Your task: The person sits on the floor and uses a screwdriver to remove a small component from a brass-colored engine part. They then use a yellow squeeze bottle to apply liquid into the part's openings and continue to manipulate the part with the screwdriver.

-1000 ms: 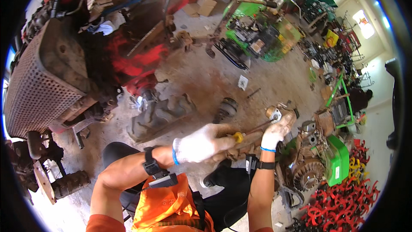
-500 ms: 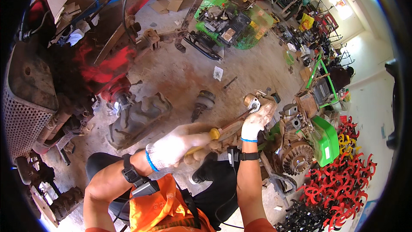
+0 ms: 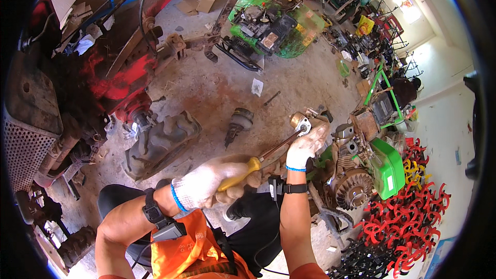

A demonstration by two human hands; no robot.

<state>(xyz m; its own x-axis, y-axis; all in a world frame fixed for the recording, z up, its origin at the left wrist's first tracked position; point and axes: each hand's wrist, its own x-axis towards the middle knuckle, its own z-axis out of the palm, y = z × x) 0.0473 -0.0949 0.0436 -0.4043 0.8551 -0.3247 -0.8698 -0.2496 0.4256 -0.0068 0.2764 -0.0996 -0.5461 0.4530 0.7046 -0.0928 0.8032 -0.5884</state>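
My left hand (image 3: 212, 178), in a white knit glove with a blue cuff edge, is wrapped round the yellow handle of a screwdriver (image 3: 238, 174). Its long shaft points up and right to a carburetor (image 3: 299, 123), where the tip meets the pale metal flange. Gloved too, my right hand (image 3: 309, 144) grips the carburetor from the right, its fingers partly covering it. Just right of that hand sits a small engine (image 3: 351, 168) with a finned flywheel and a green tank (image 3: 387, 168).
A lugged tyre (image 3: 160, 144) and a dark cylindrical metal part (image 3: 238, 124) lie on the floor. Beyond stands a green machine with an exposed engine (image 3: 263, 33). Red curved blades (image 3: 408, 217) are heaped at right; a perforated metal cover (image 3: 28, 147) stands at left.
The whole view has shifted slightly. My left hand has turned a little on the screwdriver, showing more of the yellow handle; my right hand still holds the carburetor.
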